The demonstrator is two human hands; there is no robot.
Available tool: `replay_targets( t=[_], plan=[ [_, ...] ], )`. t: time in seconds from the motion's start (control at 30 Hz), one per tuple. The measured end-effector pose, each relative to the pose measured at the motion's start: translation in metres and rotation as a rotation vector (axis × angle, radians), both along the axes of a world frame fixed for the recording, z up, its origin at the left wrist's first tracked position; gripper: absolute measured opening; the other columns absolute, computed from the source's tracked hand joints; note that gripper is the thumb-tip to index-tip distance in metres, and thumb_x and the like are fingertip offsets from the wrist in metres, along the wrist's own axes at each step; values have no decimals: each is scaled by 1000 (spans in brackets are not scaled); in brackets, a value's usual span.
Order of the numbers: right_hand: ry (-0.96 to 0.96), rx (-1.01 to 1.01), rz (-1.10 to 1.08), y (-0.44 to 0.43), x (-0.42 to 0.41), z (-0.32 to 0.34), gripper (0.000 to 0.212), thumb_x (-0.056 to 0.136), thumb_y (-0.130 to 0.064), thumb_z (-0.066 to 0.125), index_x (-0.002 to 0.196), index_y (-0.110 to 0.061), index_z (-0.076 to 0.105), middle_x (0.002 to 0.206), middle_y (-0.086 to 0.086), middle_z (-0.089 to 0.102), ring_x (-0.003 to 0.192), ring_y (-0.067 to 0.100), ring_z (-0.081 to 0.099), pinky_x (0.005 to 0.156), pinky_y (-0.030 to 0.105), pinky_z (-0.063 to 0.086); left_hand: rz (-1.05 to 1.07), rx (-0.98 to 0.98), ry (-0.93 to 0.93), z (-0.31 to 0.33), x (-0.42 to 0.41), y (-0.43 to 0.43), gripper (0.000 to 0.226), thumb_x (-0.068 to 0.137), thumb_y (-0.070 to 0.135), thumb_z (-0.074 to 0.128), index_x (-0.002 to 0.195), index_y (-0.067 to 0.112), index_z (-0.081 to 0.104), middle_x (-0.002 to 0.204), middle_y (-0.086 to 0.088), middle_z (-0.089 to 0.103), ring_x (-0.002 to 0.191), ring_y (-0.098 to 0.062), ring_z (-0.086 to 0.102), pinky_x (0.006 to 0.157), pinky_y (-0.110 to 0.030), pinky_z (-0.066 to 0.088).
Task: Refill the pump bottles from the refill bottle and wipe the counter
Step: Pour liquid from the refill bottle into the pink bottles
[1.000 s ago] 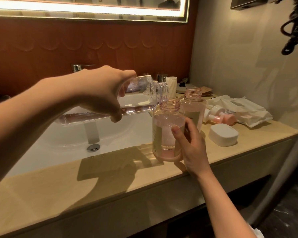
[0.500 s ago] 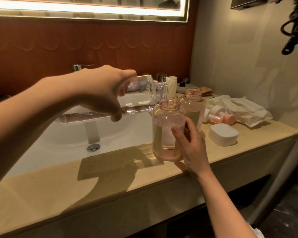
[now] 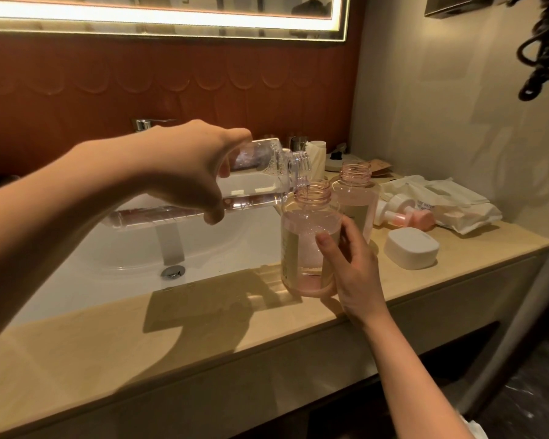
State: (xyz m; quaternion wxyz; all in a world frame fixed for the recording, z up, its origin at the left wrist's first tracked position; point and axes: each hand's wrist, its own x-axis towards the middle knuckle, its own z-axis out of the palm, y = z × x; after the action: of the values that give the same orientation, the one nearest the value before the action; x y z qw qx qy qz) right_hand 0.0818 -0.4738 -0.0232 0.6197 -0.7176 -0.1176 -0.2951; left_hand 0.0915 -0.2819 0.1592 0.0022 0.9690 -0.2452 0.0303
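Refill bottle (image 3: 262, 175), gripped by the left hand (image 3: 187, 172), tilts over the pump bottle (image 3: 303, 242) that the right hand (image 3: 355, 270) holds. The beige counter (image 3: 203, 337) around the white sink (image 3: 235, 245) bears a white box (image 3: 411, 247).

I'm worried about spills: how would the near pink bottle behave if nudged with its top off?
The near pink bottle looks squat and wide-based, so it probably slides rather than tips. Its neck is open, so a hard knock would likely spill. The right hand gripping it probably steadies it.

no discernible change, level in front pump bottle (image 3: 301, 223) unclear
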Motion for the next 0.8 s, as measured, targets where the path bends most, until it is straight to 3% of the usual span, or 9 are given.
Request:
replay_targets(
  t=[0.33,0.47,0.6,0.8],
  plan=[
    [-1,-3,2,0,0,-1,81,72,-75,51,128,-16,50,117,-5,62,108,5,58,88,20,48,-8,-35,-4,-4,2,2,107,69,17,80,149,23,11,135,-5,50,95,-12,43,76,-23,40],
    [4,-9,-4,0,0,-1,81,72,-76,50,127,-17,50,115,-8,63,106,5,59,86,20,48,-11,-87,14,-10,3,5,109,66,17,82,149,24,11,126,2,55,70,-11,51,66,-19,41],
    [0,-13,-13,0,-1,0,79,73,-74,50,126,-15,51,113,-4,64,105,8,60,85,20,48,-14,-152,18,-17,3,8,111,64,16,82,149,24,11,130,-1,53,92,-15,49,82,-27,44],
    [-15,-6,-7,1,-2,1,79,73,-73,51,126,-14,51,112,-3,64,103,6,60,81,13,45,1,-225,39,-26,0,9,112,64,16,83,149,25,11,144,-5,40,105,-18,46,86,-26,38]
  ],
)
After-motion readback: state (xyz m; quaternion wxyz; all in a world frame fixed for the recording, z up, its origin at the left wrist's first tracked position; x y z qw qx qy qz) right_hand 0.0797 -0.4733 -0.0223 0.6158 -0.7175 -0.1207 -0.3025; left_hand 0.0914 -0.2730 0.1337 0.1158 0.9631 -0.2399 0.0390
